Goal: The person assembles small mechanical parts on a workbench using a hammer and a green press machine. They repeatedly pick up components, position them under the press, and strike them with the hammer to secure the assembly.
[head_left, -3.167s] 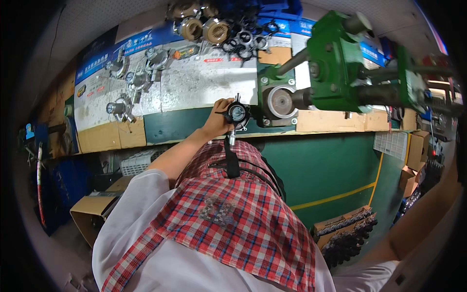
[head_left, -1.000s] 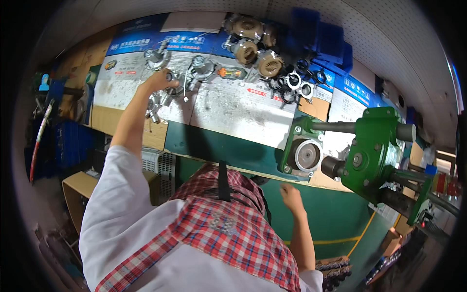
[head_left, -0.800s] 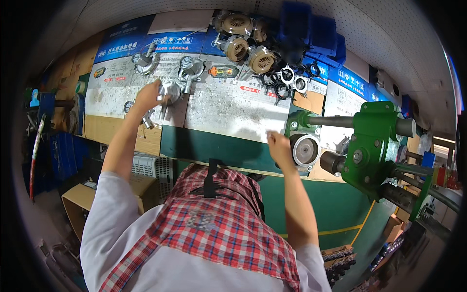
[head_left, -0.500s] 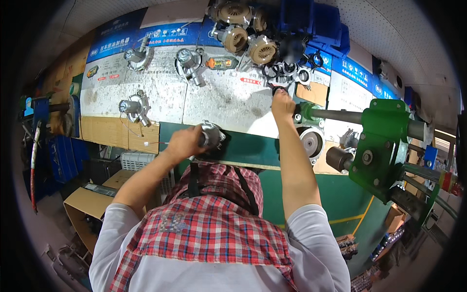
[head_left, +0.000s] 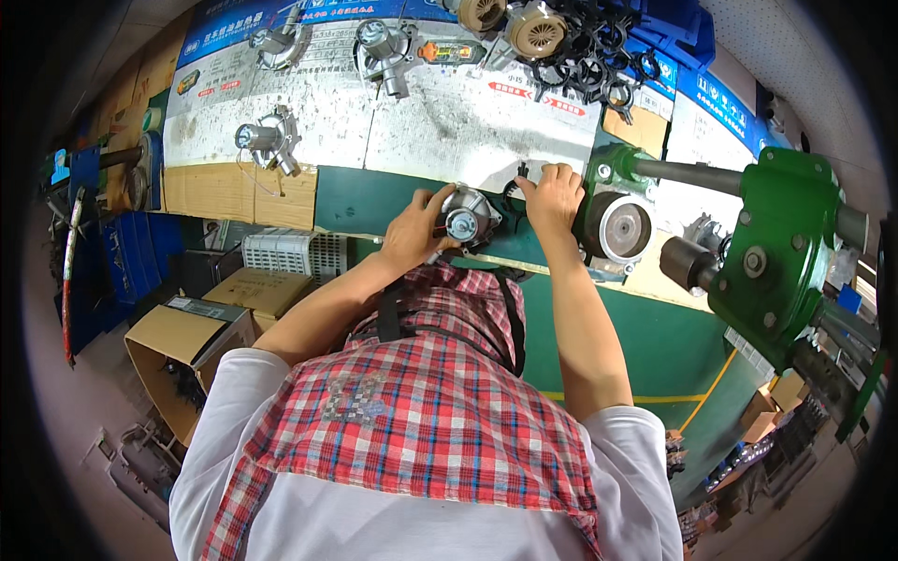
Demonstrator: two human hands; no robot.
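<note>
L hand (head_left: 412, 232) is gripping a silver metal housing (head_left: 466, 217), fingers curling round its 9 o'clock side. Housing is sitting over the green bench strip (head_left: 357, 201), nr the front edge, round end facing up, at approx 12 o'clock from the plaid apron (head_left: 412, 402).

R hand (head_left: 557, 198) is pinching a black ring clip (head_left: 514, 194) btwn thumb & fingers; clip is standing out on the hand's 9 o'clock side, at abt 2 o'clock of the housing & v. near it. Can't tell if the two are touching.

Green press (head_left: 786, 215) is standing at 3–4 o'clock of R hand, its round metal seat (head_left: 624, 230) lying nr the wrist at abt 4.

Three more housings (head_left: 264, 138) are lying btwn 10 & 11 o'clock on the printed cardboard sheets (head_left: 449, 131). Tan round parts (head_left: 540, 35) are lying nearer 12 than 1 o'clock; spare black clips (head_left: 599, 56) are heaping up at 1, w/ blue bins (head_left: 678, 33) sitting just beyond.
</note>
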